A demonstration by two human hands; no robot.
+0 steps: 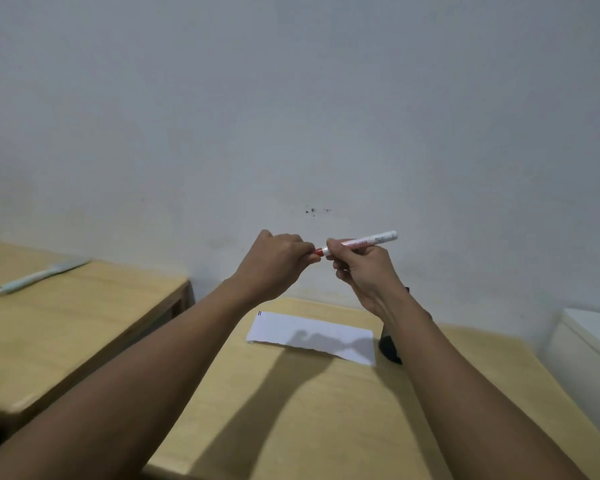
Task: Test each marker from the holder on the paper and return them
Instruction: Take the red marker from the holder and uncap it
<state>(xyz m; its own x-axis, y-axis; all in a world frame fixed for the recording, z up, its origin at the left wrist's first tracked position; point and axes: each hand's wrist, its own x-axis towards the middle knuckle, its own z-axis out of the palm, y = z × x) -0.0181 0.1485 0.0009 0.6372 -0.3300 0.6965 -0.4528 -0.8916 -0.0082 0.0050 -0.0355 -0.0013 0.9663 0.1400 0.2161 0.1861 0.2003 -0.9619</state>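
Both hands on the red marker, above the paper

Up in the air above the paper point(310, 336), a white marker point(361, 242) is held by both hands. Its long axis runs nearly level, tilted a little so the plain white end rises to the right and the red end points left. The right hand point(362, 273) wraps its fingers point(336, 247) around the middle of the barrel. The left hand point(274, 263) has its fingers point(305, 252) pinched closed on the red end, where a short red section shows between the two hands. Red print and a small grey block run along the barrel, too blurred to read.

The paper lies flat on the desk point(291, 410), directly below the hands, with the hands' shadow across it. A tiny dark mark sits at the paper's far left corner. Just right of the paper, a black holder point(388, 348) stands on the desk, mostly hidden behind the right forearm.

Well left of the paper, a second desk point(66, 334) carries a pale blue pen point(37, 276), lying on its side. Beyond the paper, the wall point(291, 98) shows a few small dark specks.
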